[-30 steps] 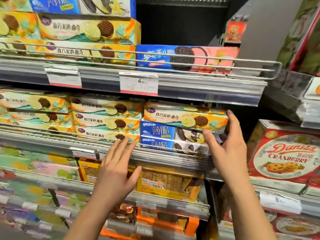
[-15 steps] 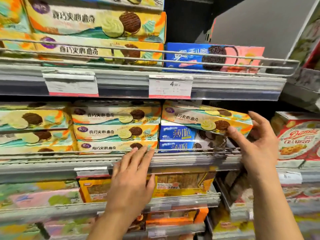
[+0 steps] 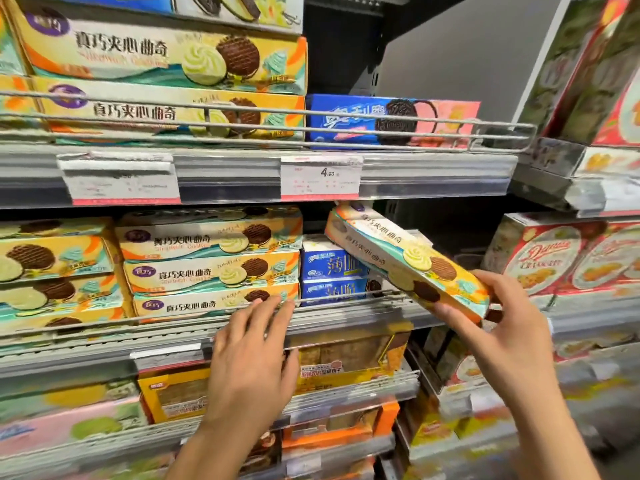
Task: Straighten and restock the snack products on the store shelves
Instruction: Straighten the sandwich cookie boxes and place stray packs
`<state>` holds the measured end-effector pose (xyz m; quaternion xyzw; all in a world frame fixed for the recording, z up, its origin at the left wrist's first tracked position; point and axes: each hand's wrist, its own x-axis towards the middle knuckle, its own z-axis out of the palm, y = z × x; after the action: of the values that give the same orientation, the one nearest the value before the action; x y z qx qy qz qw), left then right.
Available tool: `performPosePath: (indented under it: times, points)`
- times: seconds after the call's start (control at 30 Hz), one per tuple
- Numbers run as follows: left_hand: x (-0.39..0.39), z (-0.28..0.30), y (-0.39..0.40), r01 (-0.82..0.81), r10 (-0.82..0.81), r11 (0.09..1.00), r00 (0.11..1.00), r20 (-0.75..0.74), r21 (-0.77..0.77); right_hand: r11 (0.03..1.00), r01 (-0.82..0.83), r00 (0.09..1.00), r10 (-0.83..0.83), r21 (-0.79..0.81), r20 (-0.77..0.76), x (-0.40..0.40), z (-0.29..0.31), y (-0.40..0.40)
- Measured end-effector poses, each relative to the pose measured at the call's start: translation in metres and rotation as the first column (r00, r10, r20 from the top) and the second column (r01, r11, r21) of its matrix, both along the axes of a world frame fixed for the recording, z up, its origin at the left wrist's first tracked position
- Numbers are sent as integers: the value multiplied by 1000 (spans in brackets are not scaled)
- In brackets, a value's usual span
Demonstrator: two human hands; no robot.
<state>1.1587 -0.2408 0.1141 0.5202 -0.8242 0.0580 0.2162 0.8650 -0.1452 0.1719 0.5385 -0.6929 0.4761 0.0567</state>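
My right hand [image 3: 498,327] grips the near end of a yellow sandwich-cookie box [image 3: 398,258], which is tilted, its far end raised over two stacked blue cookie boxes [image 3: 329,271] on the middle shelf. My left hand [image 3: 252,355] is flat with straight fingers, its fingertips at the wire rail [image 3: 173,318] in front of a stack of three matching yellow boxes [image 3: 211,268].
The upper shelf holds more yellow boxes [image 3: 162,60] and a blue-and-pink cookie box [image 3: 391,121] behind a wire rail, with a 4.90 price tag [image 3: 320,178] below. Red cookie tins [image 3: 568,258] stand on the adjoining shelf at right. Lower shelves hold orange and yellow packs [image 3: 346,358].
My right hand has pulled the yellow box out from atop the blue boxes and tilted it forward and down. The view has moved closer; my left hand stays at the rail.
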Motion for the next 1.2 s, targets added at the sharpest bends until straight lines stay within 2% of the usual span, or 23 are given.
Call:
performPosePath:
  times: [0.1, 0.17, 0.23, 0.3, 0.37, 0.43, 0.5, 0.6, 0.7, 0.83, 0.93, 1.1, 1.2]
  points:
    - [-3, 22, 12, 1, -9, 995, 997, 81, 100, 997, -70, 997, 71, -11, 38, -11, 4, 14]
    - [-5, 40, 18, 8, -20, 990, 996, 85, 141, 993, -114, 992, 116, -35, 57, -19, 7, 22]
    - [-6, 60, 22, 28, -39, 993, 995, 95, 112, 986, -156, 984, 161, -60, 81, -28, 8, 27]
    - [-4, 82, 24, 2, -1, 999, 1000, 15, -49, 977, -198, 973, 206, -79, 108, -36, 10, 29]
    - [-2, 106, 28, -17, -33, 970, 979, -201, -241, 963, -247, 958, 259, -105, 124, -44, 14, 30]
    - [-6, 141, 30, -20, -132, 920, 924, -358, -390, 949, -289, 942, 305, -126, 140, -49, 20, 27]
    - [-15, 180, 27, -57, -196, 840, 895, -400, -539, 930, -330, 929, 350, -159, 119, -50, 25, 26]
    - [-19, 227, 10, -76, -164, 753, 940, -299, -653, 919, -357, 924, 374, -169, 82, -54, 27, 22]
    - [-13, 269, -7, -180, 20, 711, 972, -236, -680, 902, -390, 901, 415, -185, 127, -61, 27, 20]
    - [3, 317, -32, -273, 234, 715, 961, -147, -644, 875, -430, 840, 478, -222, 257, -67, 22, 20]
    - [18, 328, -46, -325, 368, 739, 928, -51, -590, 859, -455, 786, 512, -236, 347, -67, 30, 23]
    - [16, 339, -46, -296, 311, 763, 947, -75, -575, 858, -432, 760, 512, -277, 400, -64, 43, 32]
    - [17, 341, -43, -249, 274, 767, 960, -49, -591, 881, -380, 794, 467, -281, 389, -55, 52, 32]
